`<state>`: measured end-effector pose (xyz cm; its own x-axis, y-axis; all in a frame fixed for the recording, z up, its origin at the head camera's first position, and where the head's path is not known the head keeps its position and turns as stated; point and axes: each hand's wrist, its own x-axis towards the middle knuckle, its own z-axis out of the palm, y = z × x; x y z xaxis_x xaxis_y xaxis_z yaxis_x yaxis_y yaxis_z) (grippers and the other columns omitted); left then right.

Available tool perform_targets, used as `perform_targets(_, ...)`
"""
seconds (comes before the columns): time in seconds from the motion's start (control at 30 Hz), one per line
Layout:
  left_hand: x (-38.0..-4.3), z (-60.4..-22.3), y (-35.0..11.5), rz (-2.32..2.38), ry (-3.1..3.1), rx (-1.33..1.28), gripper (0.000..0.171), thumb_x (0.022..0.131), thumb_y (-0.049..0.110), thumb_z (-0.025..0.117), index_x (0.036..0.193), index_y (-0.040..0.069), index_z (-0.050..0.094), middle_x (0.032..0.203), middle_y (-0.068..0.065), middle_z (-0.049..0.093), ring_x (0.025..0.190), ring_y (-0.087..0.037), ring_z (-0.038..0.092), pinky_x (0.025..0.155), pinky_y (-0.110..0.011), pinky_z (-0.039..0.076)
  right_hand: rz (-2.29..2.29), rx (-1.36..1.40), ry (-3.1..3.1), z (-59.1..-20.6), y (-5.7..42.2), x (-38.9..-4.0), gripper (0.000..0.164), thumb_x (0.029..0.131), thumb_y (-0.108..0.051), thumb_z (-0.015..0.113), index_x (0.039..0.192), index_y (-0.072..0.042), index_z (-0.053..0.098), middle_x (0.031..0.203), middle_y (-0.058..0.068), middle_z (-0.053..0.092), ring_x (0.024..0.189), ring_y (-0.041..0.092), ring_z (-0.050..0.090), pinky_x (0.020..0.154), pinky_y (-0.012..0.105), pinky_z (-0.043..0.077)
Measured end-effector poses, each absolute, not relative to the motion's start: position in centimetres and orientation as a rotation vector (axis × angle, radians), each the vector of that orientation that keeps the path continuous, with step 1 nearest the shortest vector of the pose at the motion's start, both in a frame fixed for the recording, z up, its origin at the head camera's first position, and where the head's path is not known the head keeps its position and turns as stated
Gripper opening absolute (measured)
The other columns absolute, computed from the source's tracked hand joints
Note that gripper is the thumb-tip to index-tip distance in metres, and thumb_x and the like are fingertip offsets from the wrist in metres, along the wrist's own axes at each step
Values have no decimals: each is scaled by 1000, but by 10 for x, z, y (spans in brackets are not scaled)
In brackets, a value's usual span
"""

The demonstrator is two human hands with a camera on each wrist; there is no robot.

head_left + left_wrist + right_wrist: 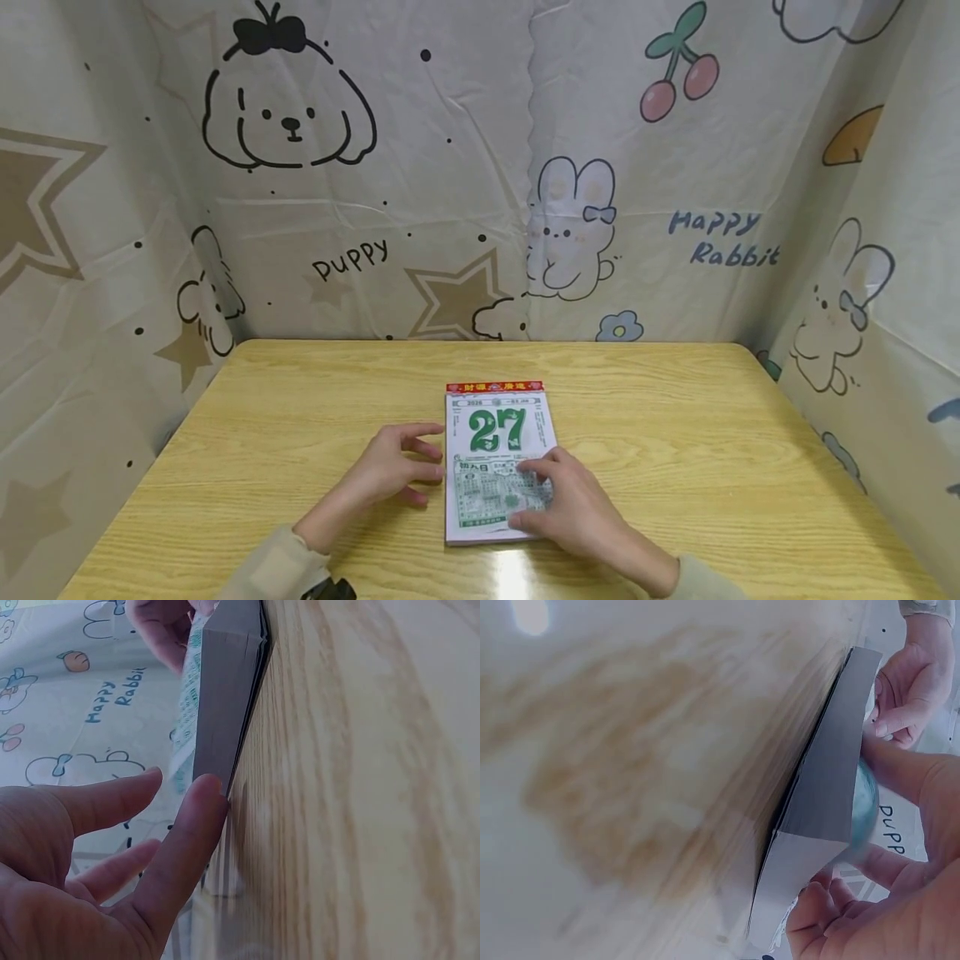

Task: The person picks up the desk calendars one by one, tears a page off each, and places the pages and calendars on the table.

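A thick tear-off calendar [497, 429] lies on the table, a green 27 on its top page and a red strip across its head. My right hand [573, 504] is over its lower right part, thumb and fingers pinching the printed page [864, 802], which bulges up between them in the right wrist view. Beside the left edge is my left hand [397, 467], its fingers spread and loosely bent, holding nothing. In the left wrist view a fingertip comes close to the side of the page block [225, 690]; whether they touch I cannot tell.
The yellow wood-grain table [322, 383] extends around the calendar on all sides. Behind it and at both sides hangs a pale curtain [450, 183] printed with rabbits, a puppy, stars and cherries. Near the left sleeve [281, 571] a black object [330, 590] shows at the bottom edge.
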<state>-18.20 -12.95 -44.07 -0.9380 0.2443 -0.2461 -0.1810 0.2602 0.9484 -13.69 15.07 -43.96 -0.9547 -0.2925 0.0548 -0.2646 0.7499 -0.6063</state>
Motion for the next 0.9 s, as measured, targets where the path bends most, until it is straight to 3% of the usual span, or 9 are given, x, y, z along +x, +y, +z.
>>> perform_targets(0.23,-182,-440,-128,1701,2208,30,66,87,-5,83,148,3,59,114,-17,65,85,-25,72,60,-44,67,-1101,-433,2841,-438,153,-141,31,85,-19,90,113,-12,79,98,-4,65,81,13,54,67,28,49)
perform_targets(0.4,-182,-438,-126,1679,2219,-10,65,87,-1,85,147,3,59,112,-16,67,83,-26,73,60,-43,66,-1154,-382,2836,-435,154,-146,25,91,-10,83,115,-13,75,96,-4,68,81,12,57,72,30,53)
perform_targets(0.63,-185,-438,-124,1626,2222,1,58,88,4,85,142,4,63,109,-13,69,82,-24,74,58,-40,66,-1270,-425,2788,-435,157,-152,27,95,5,72,111,-14,62,96,0,66,76,14,58,68,27,52)
perform_targets(0.9,-188,-439,-121,1582,2230,20,56,88,4,85,140,4,65,106,-13,68,79,-24,74,57,-39,65,-1303,-438,2743,-436,159,-155,20,101,3,65,107,-15,73,110,0,70,77,15,56,65,25,49)
